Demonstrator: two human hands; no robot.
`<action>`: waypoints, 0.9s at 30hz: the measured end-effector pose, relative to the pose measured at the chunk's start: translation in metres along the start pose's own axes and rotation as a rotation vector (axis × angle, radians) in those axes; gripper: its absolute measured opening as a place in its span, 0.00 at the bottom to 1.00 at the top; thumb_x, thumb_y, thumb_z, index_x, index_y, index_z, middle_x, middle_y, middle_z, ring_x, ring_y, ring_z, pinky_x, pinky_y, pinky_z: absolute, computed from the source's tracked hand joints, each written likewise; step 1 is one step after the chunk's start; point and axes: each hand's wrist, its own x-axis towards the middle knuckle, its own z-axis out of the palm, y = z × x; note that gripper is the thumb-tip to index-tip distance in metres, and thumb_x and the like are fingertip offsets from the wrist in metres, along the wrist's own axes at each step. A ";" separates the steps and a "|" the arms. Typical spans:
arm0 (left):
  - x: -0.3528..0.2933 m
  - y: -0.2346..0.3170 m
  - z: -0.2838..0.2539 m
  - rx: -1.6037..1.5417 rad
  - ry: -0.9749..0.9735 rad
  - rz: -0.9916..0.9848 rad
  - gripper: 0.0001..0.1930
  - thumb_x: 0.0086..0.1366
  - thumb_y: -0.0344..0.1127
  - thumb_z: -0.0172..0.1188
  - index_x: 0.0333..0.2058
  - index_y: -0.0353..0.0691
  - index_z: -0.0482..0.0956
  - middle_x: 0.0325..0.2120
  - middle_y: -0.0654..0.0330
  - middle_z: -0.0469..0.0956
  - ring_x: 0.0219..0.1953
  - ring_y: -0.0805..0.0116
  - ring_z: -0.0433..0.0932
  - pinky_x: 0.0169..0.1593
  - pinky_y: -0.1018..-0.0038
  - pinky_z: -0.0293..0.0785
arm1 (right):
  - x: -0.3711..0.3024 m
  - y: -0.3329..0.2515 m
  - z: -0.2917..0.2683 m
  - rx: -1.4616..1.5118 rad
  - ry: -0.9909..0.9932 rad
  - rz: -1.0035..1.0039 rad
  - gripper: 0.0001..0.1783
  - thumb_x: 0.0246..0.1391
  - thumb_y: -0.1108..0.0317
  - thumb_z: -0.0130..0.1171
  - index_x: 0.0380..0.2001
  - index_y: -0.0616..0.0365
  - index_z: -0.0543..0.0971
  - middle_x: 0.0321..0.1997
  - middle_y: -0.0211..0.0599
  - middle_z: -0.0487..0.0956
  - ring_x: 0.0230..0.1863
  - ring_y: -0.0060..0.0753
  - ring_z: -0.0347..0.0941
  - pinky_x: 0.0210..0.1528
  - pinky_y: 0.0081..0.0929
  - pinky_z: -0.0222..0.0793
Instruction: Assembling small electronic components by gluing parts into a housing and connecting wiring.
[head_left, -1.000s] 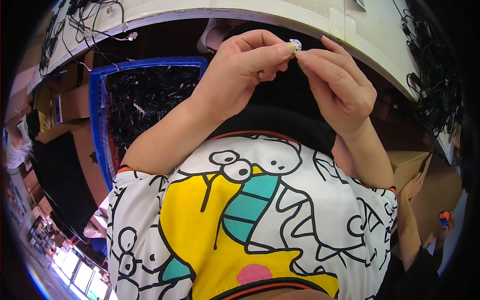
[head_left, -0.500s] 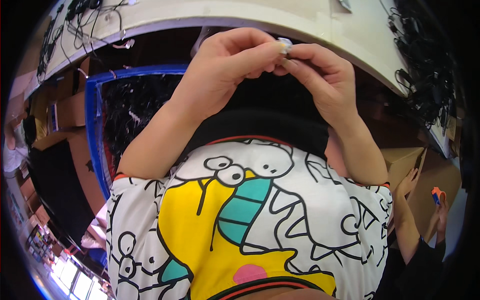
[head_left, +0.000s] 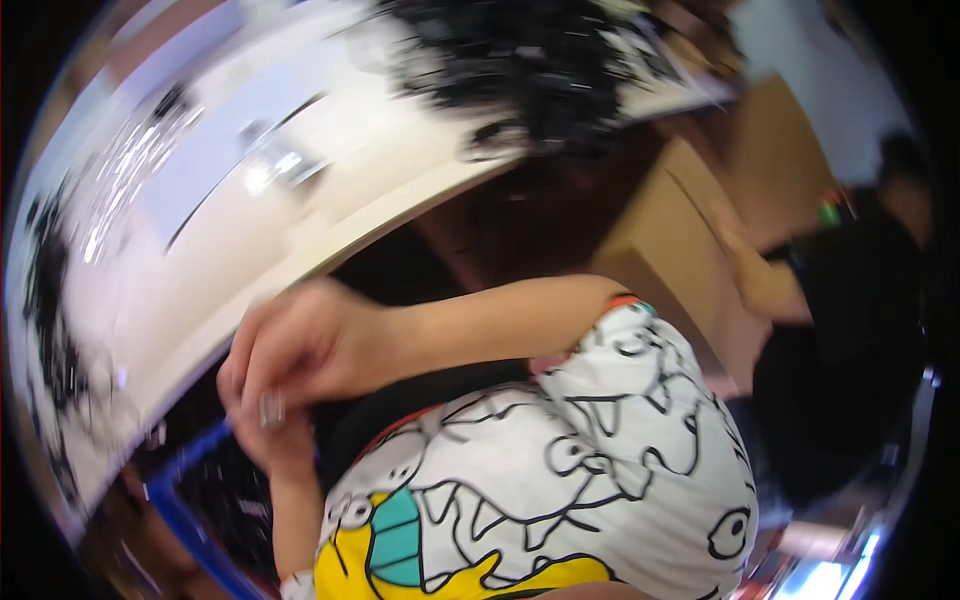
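My right hand (head_left: 315,345) reaches across to the left, blurred, its fingers curled downward over my other hand. Below it my left hand (head_left: 270,435) is closed and partly hidden behind the right fingers. A small, shiny whitish-grey piece (head_left: 271,411) shows at the left fingers, just under the right fingertips; blur hides what kind of thing it is. Whether the right fingers grip anything cannot be made out. Both hands are close to the edge of a white table (head_left: 370,215).
A heap of black cables (head_left: 520,70) covers the table's far right part. Shiny clear packaging (head_left: 285,165) lies mid-table. A blue-rimmed container (head_left: 190,450) stands at lower left. Right are an open cardboard box (head_left: 670,240) and a person in black (head_left: 835,330).
The view has swung to the right, bringing the table, black cables and co-worker further into it. My hands now appear at lower left, with the right one over the left.
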 end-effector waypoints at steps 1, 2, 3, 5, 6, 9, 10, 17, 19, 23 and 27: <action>-0.001 0.012 -0.007 -0.064 0.079 -0.040 0.16 0.59 0.46 0.52 0.35 0.40 0.61 0.28 0.63 0.63 0.33 0.73 0.65 0.41 0.75 0.65 | 0.002 -0.003 0.001 -0.243 -0.128 -0.230 0.03 0.38 0.74 0.59 0.21 0.54 0.76 0.28 0.30 0.74 0.31 0.31 0.72 0.34 0.24 0.70; 0.000 0.020 -0.005 -0.113 -0.003 -0.060 0.15 0.59 0.44 0.51 0.33 0.40 0.60 0.26 0.64 0.61 0.30 0.74 0.64 0.38 0.77 0.63 | -0.001 0.007 0.009 -0.357 -0.215 -0.328 0.03 0.37 0.73 0.58 0.20 0.52 0.75 0.27 0.29 0.74 0.30 0.32 0.72 0.32 0.25 0.69; 0.005 0.030 0.003 -0.163 -0.101 -0.082 0.13 0.60 0.42 0.49 0.31 0.40 0.59 0.24 0.65 0.60 0.28 0.76 0.62 0.35 0.79 0.62 | -0.005 0.009 0.007 -0.487 -0.300 -0.421 0.03 0.36 0.72 0.57 0.19 0.50 0.75 0.26 0.28 0.74 0.29 0.33 0.71 0.30 0.27 0.68; 0.005 0.041 0.005 -0.035 -0.033 -0.097 0.11 0.59 0.37 0.50 0.30 0.39 0.59 0.21 0.67 0.57 0.23 0.79 0.57 0.28 0.83 0.55 | 0.005 0.006 -0.003 -0.611 -0.345 -0.429 0.03 0.36 0.71 0.55 0.20 0.50 0.75 0.26 0.29 0.74 0.29 0.34 0.71 0.30 0.27 0.68; 0.006 0.048 0.009 -0.057 -0.013 -0.109 0.10 0.58 0.34 0.50 0.29 0.39 0.59 0.19 0.67 0.55 0.20 0.80 0.55 0.25 0.84 0.52 | 0.010 0.002 -0.007 -0.701 -0.400 -0.429 0.04 0.36 0.71 0.52 0.21 0.50 0.74 0.26 0.30 0.73 0.28 0.34 0.71 0.30 0.28 0.68; 0.022 0.054 0.003 -0.034 -0.305 -0.186 0.06 0.55 0.25 0.49 0.28 0.39 0.60 0.21 0.66 0.58 0.18 0.81 0.51 0.23 0.84 0.50 | 0.050 0.018 -0.065 -1.195 0.069 -0.310 0.10 0.40 0.68 0.51 0.30 0.55 0.74 0.29 0.37 0.73 0.30 0.39 0.72 0.31 0.32 0.69; 0.019 0.056 0.001 -0.028 -0.305 -0.184 0.06 0.55 0.25 0.49 0.28 0.39 0.60 0.21 0.66 0.58 0.18 0.81 0.51 0.23 0.84 0.50 | 0.062 0.018 -0.084 -1.303 0.114 -0.163 0.11 0.45 0.66 0.49 0.32 0.57 0.73 0.30 0.40 0.72 0.33 0.39 0.72 0.34 0.32 0.69; 0.001 0.020 -0.020 0.314 -0.258 -0.196 0.11 0.49 0.25 0.54 0.29 0.39 0.62 0.22 0.65 0.61 0.20 0.81 0.56 0.23 0.85 0.52 | 0.106 0.032 -0.120 -1.354 0.037 0.696 0.23 0.40 0.51 0.57 0.33 0.59 0.77 0.34 0.43 0.76 0.39 0.37 0.73 0.40 0.33 0.68; -0.001 0.014 -0.025 0.421 -0.186 -0.179 0.11 0.49 0.25 0.54 0.31 0.38 0.63 0.24 0.65 0.62 0.21 0.82 0.58 0.24 0.86 0.53 | 0.109 0.040 -0.121 -1.288 0.055 0.723 0.21 0.37 0.51 0.58 0.30 0.57 0.79 0.32 0.40 0.78 0.37 0.35 0.74 0.40 0.31 0.68; 0.003 0.018 -0.022 0.320 -0.095 -0.311 0.09 0.51 0.27 0.54 0.32 0.38 0.65 0.20 0.67 0.62 0.19 0.84 0.58 0.22 0.89 0.51 | 0.108 0.044 -0.131 -1.178 0.107 0.726 0.21 0.35 0.52 0.60 0.28 0.57 0.79 0.30 0.40 0.78 0.34 0.36 0.75 0.38 0.30 0.69; 0.005 0.018 -0.023 0.283 -0.048 -0.304 0.07 0.52 0.24 0.52 0.30 0.38 0.65 0.16 0.69 0.60 0.16 0.86 0.53 0.19 0.88 0.48 | 0.097 0.043 -0.115 -0.956 0.159 0.489 0.18 0.34 0.54 0.60 0.27 0.56 0.79 0.28 0.42 0.78 0.33 0.39 0.74 0.38 0.29 0.68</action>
